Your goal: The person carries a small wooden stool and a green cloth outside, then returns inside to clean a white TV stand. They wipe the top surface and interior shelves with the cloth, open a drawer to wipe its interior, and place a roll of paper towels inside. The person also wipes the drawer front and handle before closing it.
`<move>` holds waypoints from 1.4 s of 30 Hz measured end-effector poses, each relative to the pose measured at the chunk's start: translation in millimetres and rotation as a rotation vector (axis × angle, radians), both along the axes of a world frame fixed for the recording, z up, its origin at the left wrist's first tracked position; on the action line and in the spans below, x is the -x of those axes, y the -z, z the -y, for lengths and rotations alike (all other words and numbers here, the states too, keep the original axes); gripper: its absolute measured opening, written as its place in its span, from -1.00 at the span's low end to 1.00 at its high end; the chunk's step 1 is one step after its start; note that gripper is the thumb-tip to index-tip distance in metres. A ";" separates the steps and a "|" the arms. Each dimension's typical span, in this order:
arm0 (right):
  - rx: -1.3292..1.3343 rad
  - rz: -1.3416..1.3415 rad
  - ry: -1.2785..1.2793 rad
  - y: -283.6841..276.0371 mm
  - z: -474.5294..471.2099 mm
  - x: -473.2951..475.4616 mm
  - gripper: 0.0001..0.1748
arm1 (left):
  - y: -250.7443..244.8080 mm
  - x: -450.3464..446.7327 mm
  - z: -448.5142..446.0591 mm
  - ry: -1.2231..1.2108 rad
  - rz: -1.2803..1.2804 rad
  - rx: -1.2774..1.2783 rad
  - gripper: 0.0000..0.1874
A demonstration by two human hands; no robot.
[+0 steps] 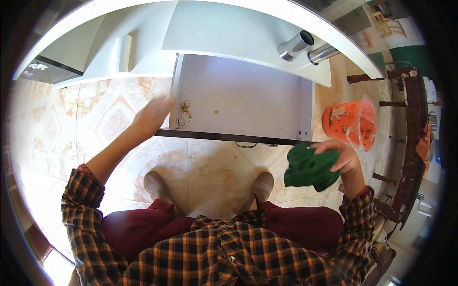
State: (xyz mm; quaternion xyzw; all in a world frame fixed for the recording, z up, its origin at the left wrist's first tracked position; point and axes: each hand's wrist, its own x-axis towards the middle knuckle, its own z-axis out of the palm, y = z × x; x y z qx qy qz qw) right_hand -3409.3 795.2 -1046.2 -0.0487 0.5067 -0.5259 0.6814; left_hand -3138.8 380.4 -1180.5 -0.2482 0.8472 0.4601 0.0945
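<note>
A green cloth (311, 166) hangs bunched from my right hand (340, 155), whose fingers grip its upper right part. It is just off the front right corner of a pulled-out drawer (243, 96). My left hand (154, 116), slightly blurred, is at the drawer's left wall, fingertips overlapping the edge; whether they touch it is unclear. Inside the drawer's front left corner lies a small tangle of cords or bands (185, 112). A tiny yellowish scrap (216, 112) rests on the drawer's bottom.
Above the drawer is a white cabinet with two chrome tubular legs (295, 45) and another leg (122, 53) farther left. An orange bucket (340, 119) lined with clear plastic stands at the right, near a dark red wooden bench (404, 143). My feet are on patterned floor tiles (211, 171).
</note>
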 end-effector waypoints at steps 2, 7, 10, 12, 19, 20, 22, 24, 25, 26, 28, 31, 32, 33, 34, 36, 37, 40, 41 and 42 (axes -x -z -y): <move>0.034 0.029 0.023 19.3 -25.7 -10.0 -0.26 | -23.4 -0.9 -12.9 0.071 -0.122 0.449 -0.43; -0.190 0.222 -0.192 67.5 -31.0 -20.8 -0.44 | -72.5 41.4 -65.5 0.424 -0.362 0.471 -0.50; -0.247 0.297 -0.254 75.7 -23.1 -23.4 -0.46 | -64.4 86.6 -96.4 0.591 -0.252 0.209 -0.61; -0.257 0.272 -0.217 74.6 -22.1 -21.5 -0.43 | -48.5 121.7 -103.7 0.524 0.046 -0.030 -0.62; -0.291 0.215 -0.027 68.7 -31.1 -3.6 -0.41 | -21.6 158.5 -132.5 0.214 0.445 -0.619 -0.61; -0.298 0.204 -0.035 67.3 -30.2 -2.8 -0.45 | -22.1 158.3 -137.0 0.279 0.419 -0.628 -0.60; -0.310 0.162 -0.089 61.2 -27.0 -3.1 -0.48 | -25.6 156.6 -142.8 0.393 0.379 -0.657 -0.58; -0.353 0.100 -0.186 48.9 -22.0 -5.0 -0.47 | -33.9 153.0 -140.8 0.451 0.348 -0.559 -0.56; -0.245 0.099 -0.219 40.0 -19.0 -4.4 -0.46 | -39.7 150.8 -138.9 0.486 0.341 -0.503 -0.55; -0.167 0.095 -0.257 28.9 -16.3 -2.4 -0.44 | -47.2 147.8 -135.5 0.462 0.302 -0.499 -0.55; -0.130 0.006 -0.252 4.2 -7.6 3.3 -0.39 | -67.2 139.4 -124.0 0.430 0.222 -0.477 -0.54; 0.131 -0.081 0.027 -29.2 20.5 18.5 -0.37 | -101.3 122.6 -107.9 0.350 0.146 -0.303 -0.59; 0.176 -0.065 0.091 -36.5 35.2 23.1 -0.36 | -112.3 115.1 -102.3 0.319 0.159 -0.319 -0.58; 0.300 -0.034 0.153 -40.2 52.9 28.5 -0.35 | -121.2 107.2 -97.5 0.290 0.166 -0.338 -0.58; 0.267 -0.188 0.220 -38.1 75.2 32.1 -0.34 | -128.1 98.9 -93.3 0.260 0.168 -0.365 -0.57; 0.300 -0.486 0.255 -22.1 125.9 37.7 -0.33 | -135.6 78.6 -85.0 0.231 0.154 -0.461 -0.59; 0.341 -0.671 0.226 -8.9 152.2 36.4 -0.33 | -135.9 67.1 -81.9 0.196 0.185 -0.501 -0.59; -0.168 -1.677 -0.026 34.8 205.7 11.4 -0.38 | -131.0 28.7 -73.0 0.227 0.149 -0.507 -0.61; -0.141 -1.851 -0.047 46.0 212.7 -0.5 -0.41 | -127.3 17.5 -72.7 0.210 0.160 -0.584 -0.60; -0.093 -1.944 -0.028 55.0 224.3 -11.8 -0.42 | -123.0 10.0 -71.1 0.200 0.240 -0.665 -0.60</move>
